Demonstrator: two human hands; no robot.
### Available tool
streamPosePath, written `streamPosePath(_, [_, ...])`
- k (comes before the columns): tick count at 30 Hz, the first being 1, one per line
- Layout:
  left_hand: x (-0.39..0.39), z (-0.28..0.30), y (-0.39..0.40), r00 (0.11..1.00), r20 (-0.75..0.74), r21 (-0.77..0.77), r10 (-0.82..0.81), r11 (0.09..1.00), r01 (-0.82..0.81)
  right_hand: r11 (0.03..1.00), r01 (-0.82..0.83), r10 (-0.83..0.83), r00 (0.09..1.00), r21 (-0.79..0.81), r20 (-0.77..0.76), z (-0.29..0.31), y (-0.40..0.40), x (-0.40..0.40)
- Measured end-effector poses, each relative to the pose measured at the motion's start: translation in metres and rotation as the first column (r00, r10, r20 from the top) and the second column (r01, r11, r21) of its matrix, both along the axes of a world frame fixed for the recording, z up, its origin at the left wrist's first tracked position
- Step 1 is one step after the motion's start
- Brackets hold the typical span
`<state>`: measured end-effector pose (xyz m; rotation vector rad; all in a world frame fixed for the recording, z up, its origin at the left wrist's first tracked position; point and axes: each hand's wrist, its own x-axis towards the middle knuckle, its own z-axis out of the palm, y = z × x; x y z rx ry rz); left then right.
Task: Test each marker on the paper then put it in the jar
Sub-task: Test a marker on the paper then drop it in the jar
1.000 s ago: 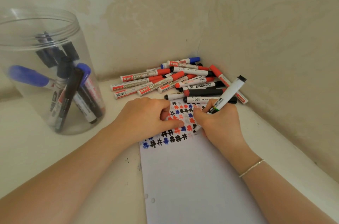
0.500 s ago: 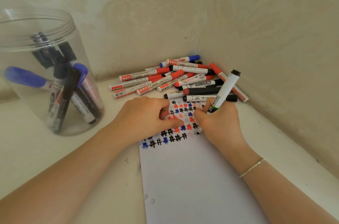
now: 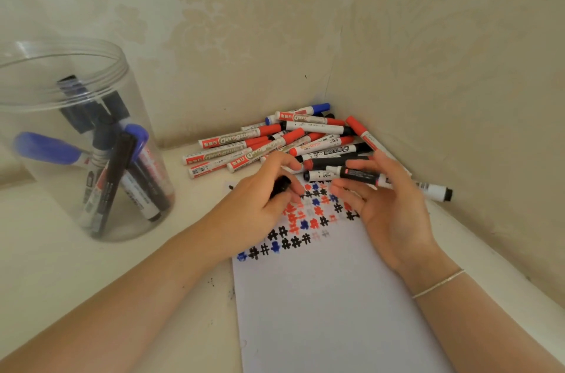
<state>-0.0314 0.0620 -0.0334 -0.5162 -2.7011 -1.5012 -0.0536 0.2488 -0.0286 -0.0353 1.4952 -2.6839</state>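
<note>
Pinching a black cap (image 3: 282, 184), the left hand (image 3: 263, 204) hovers over the paper (image 3: 330, 296) while the right hand (image 3: 388, 204) grips the marker (image 3: 394, 183) level beside the far-corner pile (image 3: 275, 140).

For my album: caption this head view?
Left hand holds a cap; right hand holds the marker over paper.

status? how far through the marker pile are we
Done: several markers stand in the clear plastic jar, and rows of red, blue and black hash marks fill the top of the white paper sheet. In hand: the right hand holds a black-barrelled marker; the left hand grips a small black cap. Left: a large pile of red, blue and black markers in the corner.
</note>
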Motion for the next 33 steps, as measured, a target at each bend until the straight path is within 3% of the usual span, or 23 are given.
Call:
streamPosePath(5, [-0.002, -0.001, 0.005, 0.99, 0.133, 0.153, 0.041, 0.986, -0.061, 0.995, 0.037, -0.033, 0.999, 0.098, -0.042, -0.001, 0.0, 0.0])
streamPosePath(12, [-0.003, -0.002, 0.006, 0.986, 0.153, 0.132, 0.073, 0.987, -0.094, 0.985, 0.051, -0.043, 0.998, 0.167, -0.053, -0.003, -0.003, 0.0])
streamPosePath(18, [-0.001, -0.003, 0.007, 0.994, 0.109, 0.111, 0.007, 0.994, -0.019, 0.942, -0.01, 0.033, 0.997, 0.335, -0.063, -0.005, -0.001, 0.001])
streamPosePath(23, [0.0, -0.003, 0.003, 0.998, 0.043, 0.083, -0.052, 0.995, 0.048, 0.963, -0.257, 0.258, 0.966, 0.082, 0.001, -0.001, 0.005, -0.002])
streamPosePath(25, [0.0, -0.001, 0.002, 0.997, 0.055, 0.094, -0.053, 0.994, 0.048, 0.957, -0.285, 0.282, 0.958, 0.054, 0.048, 0.002, 0.005, -0.003])
streamPosePath(29, [0.002, 0.002, 0.006, 0.996, 0.091, 0.133, 0.011, 0.991, -0.023, 0.998, 0.045, -0.045, 0.999, 0.045, 0.009, -0.002, 0.001, -0.004])
streamPosePath(33, [0.002, 0.001, 0.009, 0.991, 0.075, 0.135, 0.115, 0.983, -0.124, 0.886, 0.305, -0.285, 0.952, 0.349, -0.109, -0.008, -0.009, -0.005])
